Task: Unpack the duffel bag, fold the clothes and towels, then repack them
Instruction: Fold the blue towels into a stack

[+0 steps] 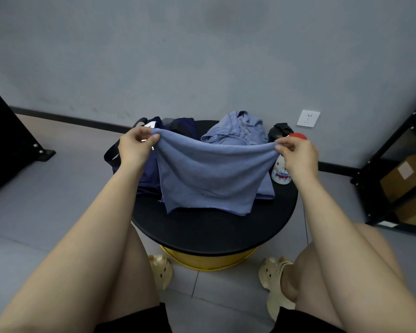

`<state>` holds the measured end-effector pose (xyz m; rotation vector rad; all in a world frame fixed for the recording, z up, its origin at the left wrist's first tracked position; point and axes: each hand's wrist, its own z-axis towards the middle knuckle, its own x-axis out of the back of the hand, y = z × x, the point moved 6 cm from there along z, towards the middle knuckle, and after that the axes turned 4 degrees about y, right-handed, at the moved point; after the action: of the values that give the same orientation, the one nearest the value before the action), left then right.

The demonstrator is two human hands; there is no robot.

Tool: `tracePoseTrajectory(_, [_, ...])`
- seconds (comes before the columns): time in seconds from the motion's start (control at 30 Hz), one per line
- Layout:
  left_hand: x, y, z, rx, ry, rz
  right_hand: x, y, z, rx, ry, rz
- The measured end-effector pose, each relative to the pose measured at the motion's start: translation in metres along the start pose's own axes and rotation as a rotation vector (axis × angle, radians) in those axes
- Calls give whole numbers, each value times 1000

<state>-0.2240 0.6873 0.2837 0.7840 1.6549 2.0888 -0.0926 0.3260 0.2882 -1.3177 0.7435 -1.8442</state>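
A blue towel (209, 174) hangs stretched between my two hands above the round black table (214, 229). My left hand (136, 145) pinches its upper left corner and my right hand (298, 155) pinches its upper right corner. The towel's lower edge touches the tabletop. Behind it on the left lies the dark navy duffel bag (149, 174), partly hidden by the towel and my left arm. A crumpled light blue garment (238, 131) is heaped at the back of the table.
A white bottle with a red cap and cartoon print (281, 174) and a black bottle (277, 132) stand at the table's right edge. Black shelving with cardboard boxes (404, 179) is on the right, a black frame (7, 138) on the left. My knees flank the table.
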Motion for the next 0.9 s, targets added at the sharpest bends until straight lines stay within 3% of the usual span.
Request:
tracePoseTrajectory(0.17, [-1,3,-4,-6,-10,-88,4,-2,0,43,20,-31])
tracePoseTrajectory(0.47, [-1,5,-9,-10,-46,-139,-1,10,3,-78,-122,262])
tracePoseTrajectory(0.77, [-1,-5,-15,131,-123,-293,10,17,-3,-130,-228,394])
tracePoseTrajectory(0.9, [1,2,-24,78,-136,-263,20,17,-5,-139,-247,396])
